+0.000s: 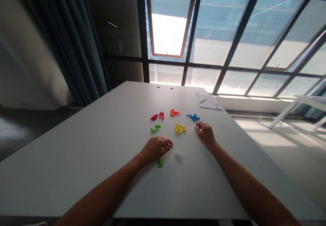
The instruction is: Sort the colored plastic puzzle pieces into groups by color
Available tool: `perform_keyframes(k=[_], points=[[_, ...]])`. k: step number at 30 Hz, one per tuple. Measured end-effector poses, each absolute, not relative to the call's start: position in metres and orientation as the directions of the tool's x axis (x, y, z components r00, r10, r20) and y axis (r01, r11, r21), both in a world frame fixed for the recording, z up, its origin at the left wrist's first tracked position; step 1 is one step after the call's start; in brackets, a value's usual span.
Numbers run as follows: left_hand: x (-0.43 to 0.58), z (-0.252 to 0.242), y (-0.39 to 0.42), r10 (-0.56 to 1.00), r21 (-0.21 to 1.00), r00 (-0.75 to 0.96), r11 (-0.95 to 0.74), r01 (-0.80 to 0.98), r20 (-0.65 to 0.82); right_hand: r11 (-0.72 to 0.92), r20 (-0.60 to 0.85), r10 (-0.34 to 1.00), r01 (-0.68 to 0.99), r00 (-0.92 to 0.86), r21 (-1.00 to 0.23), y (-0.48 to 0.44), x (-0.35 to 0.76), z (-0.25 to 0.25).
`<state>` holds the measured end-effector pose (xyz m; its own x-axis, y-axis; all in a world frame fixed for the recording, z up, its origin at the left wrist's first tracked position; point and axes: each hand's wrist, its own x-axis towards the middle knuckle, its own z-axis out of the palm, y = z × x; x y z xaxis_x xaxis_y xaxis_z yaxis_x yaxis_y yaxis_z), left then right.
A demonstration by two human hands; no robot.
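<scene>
My left hand (156, 148) is just above the white table, its fingers curled and their tips close to the thumb. Anything inside them is too small to make out. Beneath its wrist lie green plastic pieces (160, 163), and a translucent white block (178, 155) is to its right. My right hand (205, 133) has its fingers closed at a small whitish translucent piece (195, 129), partly hidden by the fingertips. Close by are yellow pieces (178, 129) to the left and blue pieces (194, 117) just beyond.
Farther left sit red pieces (154, 117), orange pieces (174, 112) and more green pieces (157, 126). A paper sheet (206, 101) with pen-like items lies near the right edge of the white table (89, 151). Windows and a dark curtain (73, 42) stand beyond.
</scene>
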<state>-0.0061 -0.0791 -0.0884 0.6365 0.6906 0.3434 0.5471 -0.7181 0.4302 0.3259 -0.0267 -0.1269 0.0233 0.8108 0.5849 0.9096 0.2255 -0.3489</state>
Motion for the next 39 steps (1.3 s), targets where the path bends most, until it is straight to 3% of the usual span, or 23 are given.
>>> perform_keyframes(k=[19,25,28,32,39], points=[[-0.007,-0.090,-0.079,0.670,0.414,0.676,-0.733,0.540,0.307,0.219,0.537,0.844,0.909,0.007,-0.356,-0.031,0.321,-0.130],[-0.005,-0.087,-0.082,0.637,0.331,0.674,-0.771,0.545,0.374,0.256,0.627,0.779,0.910,0.006,-0.327,-0.031,0.320,-0.126],[0.001,-0.082,-0.089,0.556,0.222,0.710,-0.829,0.514,0.432,0.322,0.708,0.704,0.912,-0.051,-0.254,-0.036,0.314,-0.120],[0.009,-0.082,-0.098,0.438,0.155,0.822,-0.899,0.410,0.363,0.487,0.750,0.617,0.864,-0.239,-0.126,-0.049,0.296,-0.111],[0.009,-0.083,-0.098,0.454,0.234,0.860,-0.885,0.404,0.234,0.743,0.705,0.510,0.665,-0.493,-0.072,-0.070,0.266,-0.100]])
